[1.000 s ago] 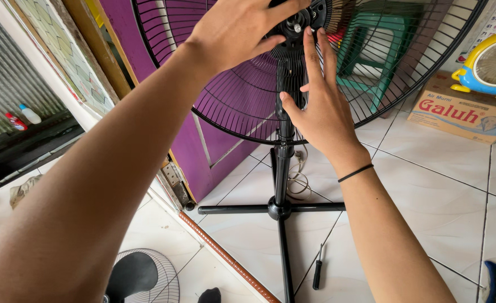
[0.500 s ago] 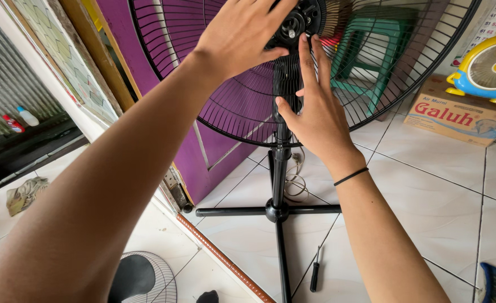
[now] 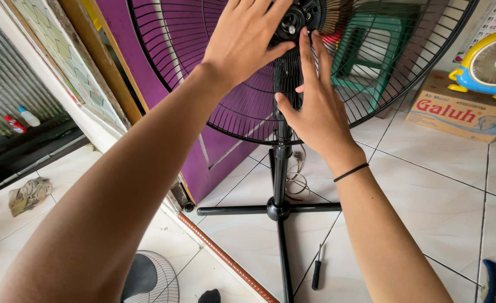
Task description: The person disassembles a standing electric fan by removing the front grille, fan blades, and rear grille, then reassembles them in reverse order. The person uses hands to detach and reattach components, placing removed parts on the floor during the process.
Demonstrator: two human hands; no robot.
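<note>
A black standing fan stands on a cross base (image 3: 276,209) with its rear wire guard (image 3: 382,84) mounted and no blade in sight. My left hand (image 3: 247,35) lies spread over the guard just left of the black motor hub (image 3: 296,17), fingers apart. My right hand (image 3: 314,106) is flat against the guard and the motor neck below the hub, fingers pointing up and touching the hub's lower edge. A thin black band circles my right wrist. Neither hand grips a loose object.
A black-handled screwdriver (image 3: 316,274) lies on the white tiles near the base. Another wire guard (image 3: 150,279) lies at the bottom left. A purple door (image 3: 225,140) stands behind the fan. A green plastic stool (image 3: 366,50), a cardboard box (image 3: 461,115) and a small yellow-blue fan (image 3: 492,64) are to the right.
Both hands have stayed on the guard near the hub; the view shifted slightly, and my right fingers reach a little higher toward the hub.
</note>
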